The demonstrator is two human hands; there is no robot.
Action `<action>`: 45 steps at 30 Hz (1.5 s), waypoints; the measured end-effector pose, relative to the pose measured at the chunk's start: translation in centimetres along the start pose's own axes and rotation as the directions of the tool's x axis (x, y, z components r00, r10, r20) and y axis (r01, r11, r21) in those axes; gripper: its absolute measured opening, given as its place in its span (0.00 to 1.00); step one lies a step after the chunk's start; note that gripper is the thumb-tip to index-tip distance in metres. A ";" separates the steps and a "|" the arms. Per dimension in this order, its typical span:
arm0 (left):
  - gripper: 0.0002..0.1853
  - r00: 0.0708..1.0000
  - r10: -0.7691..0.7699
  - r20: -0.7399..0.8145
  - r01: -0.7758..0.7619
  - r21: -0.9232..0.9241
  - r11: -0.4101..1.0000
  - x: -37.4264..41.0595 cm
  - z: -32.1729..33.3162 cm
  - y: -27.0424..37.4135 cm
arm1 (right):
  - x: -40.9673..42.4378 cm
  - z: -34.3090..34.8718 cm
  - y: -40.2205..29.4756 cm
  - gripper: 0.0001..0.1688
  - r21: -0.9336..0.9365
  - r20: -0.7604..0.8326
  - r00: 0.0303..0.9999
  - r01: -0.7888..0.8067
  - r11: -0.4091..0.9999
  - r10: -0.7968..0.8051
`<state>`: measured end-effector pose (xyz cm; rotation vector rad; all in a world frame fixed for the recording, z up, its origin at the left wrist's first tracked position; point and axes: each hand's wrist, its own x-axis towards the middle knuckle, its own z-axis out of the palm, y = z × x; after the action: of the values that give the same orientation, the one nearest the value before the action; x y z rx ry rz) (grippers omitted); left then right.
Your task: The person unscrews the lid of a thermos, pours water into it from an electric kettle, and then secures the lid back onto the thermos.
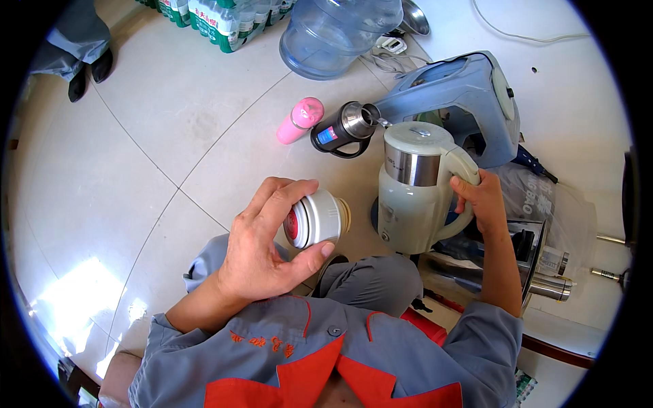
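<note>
My left hand (265, 245) holds a light grey vacuum-flask stopper with a red button (319, 217) between thumb and fingers, above my knees. My right hand (477, 199) is closed around the handle of a pale green electric kettle (410, 204) with a steel band. The kettle's lid is on, and its spout points at the mouth of a black vacuum flask (339, 132). That flask leans to the right with its steel neck uncovered; whether water is flowing I cannot tell. Beside it a pink bottle (298, 122) with a pink cap lies tilted.
A blue plastic stool-like frame (490, 97) is behind the kettle. Farther back are a large clear water jug (331, 41), a cable (387, 61) and wrapped bottle packs (219, 23). Steel equipment (510, 270) lies under my right forearm. Another person's shoes (89, 76) show at upper left.
</note>
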<state>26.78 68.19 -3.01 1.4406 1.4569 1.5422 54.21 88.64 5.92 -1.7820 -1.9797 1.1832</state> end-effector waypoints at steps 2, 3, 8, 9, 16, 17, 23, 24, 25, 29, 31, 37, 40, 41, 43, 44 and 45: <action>0.31 1.000 0.006 -0.001 -0.006 -0.011 1.000 0.0 0.0 -0.1 | 0.0 0.0 -0.1 0.25 -0.002 0.000 1.000 0.001 1.000 -0.001; 0.31 1.000 0.008 -0.002 -0.008 -0.014 1.000 0.1 0.1 -0.2 | 0.0 0.0 -0.2 0.25 -0.007 0.002 1.000 0.001 1.000 -0.001; 0.31 1.000 -0.006 0.007 0.006 -0.013 1.000 0.2 0.1 -0.1 | 0.0 0.0 -0.4 0.25 -0.031 0.001 1.000 -0.011 0.999 0.011; 0.31 1.000 -0.008 0.009 0.009 -0.012 1.000 0.2 0.1 -0.1 | 0.1 0.0 -0.4 0.24 -0.031 0.001 1.000 -0.013 0.999 0.013; 0.31 0.999 -0.048 0.017 0.049 -0.050 0.998 0.2 0.3 -0.2 | 0.1 0.1 -0.6 0.22 -0.029 0.012 1.000 -0.002 1.000 0.002; 0.31 0.999 -0.050 0.019 0.051 -0.048 0.998 0.2 0.2 -0.2 | 0.1 0.1 -0.6 0.22 -0.030 0.013 1.000 -0.002 1.000 0.003; 0.31 0.998 -0.057 0.016 0.058 -0.052 0.997 0.1 0.2 -0.3 | 0.1 0.1 -0.6 0.22 -0.042 0.008 1.000 -0.001 0.999 0.001; 0.31 0.998 -0.056 0.014 0.057 -0.052 0.997 0.1 0.2 -0.3 | 0.1 0.1 -0.7 0.22 -0.043 0.005 1.000 -0.002 0.999 0.002; 0.31 0.998 -0.056 0.015 0.057 -0.052 0.997 0.1 0.2 -0.3 | 0.0 0.2 -0.7 0.22 -0.045 0.002 1.000 -0.004 0.999 0.004; 0.32 0.998 -0.063 0.021 0.064 -0.049 0.997 0.1 0.1 -0.1 | 0.1 0.2 -0.8 0.22 -0.059 0.006 1.000 -0.016 0.998 0.017; 0.32 0.998 -0.061 0.021 0.062 -0.047 0.997 0.0 0.1 -0.1 | 0.0 0.3 -1.0 0.21 -0.072 0.000 1.000 -0.024 0.997 0.024; 0.31 0.998 -0.057 0.020 0.058 -0.045 0.997 -0.1 0.1 -0.2 | -0.1 0.4 -1.2 0.21 -0.088 -0.011 0.999 -0.032 0.996 0.031; 0.31 0.999 -0.045 0.019 0.046 -0.030 0.998 -0.2 0.0 -0.3 | -0.1 0.3 -1.2 0.22 -0.093 -0.006 1.000 -0.028 0.995 0.027; 0.31 0.999 -0.033 0.017 0.033 -0.014 0.999 -0.1 -0.1 -0.3 | -0.1 0.2 -1.2 0.22 -0.094 -0.006 1.000 -0.029 0.995 0.028; 0.31 1.000 -0.019 0.017 0.019 0.003 1.000 -0.1 -0.1 -0.3 | -0.1 0.2 -1.3 0.22 -0.095 -0.004 1.000 -0.032 0.995 0.031; 0.31 1.000 -0.017 0.017 0.017 0.003 1.000 -0.1 -0.2 -0.3 | -0.1 0.2 -1.3 0.22 -0.094 -0.004 1.000 -0.029 0.995 0.029; 0.31 1.000 -0.016 0.018 0.016 0.005 1.000 -0.2 -0.2 -0.2 | -0.1 0.2 -1.3 0.22 -0.093 -0.002 1.000 -0.027 0.995 0.027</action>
<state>26.60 68.05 -3.25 1.4392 1.4588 1.5133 53.11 88.58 6.73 -1.8580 -2.0478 1.1153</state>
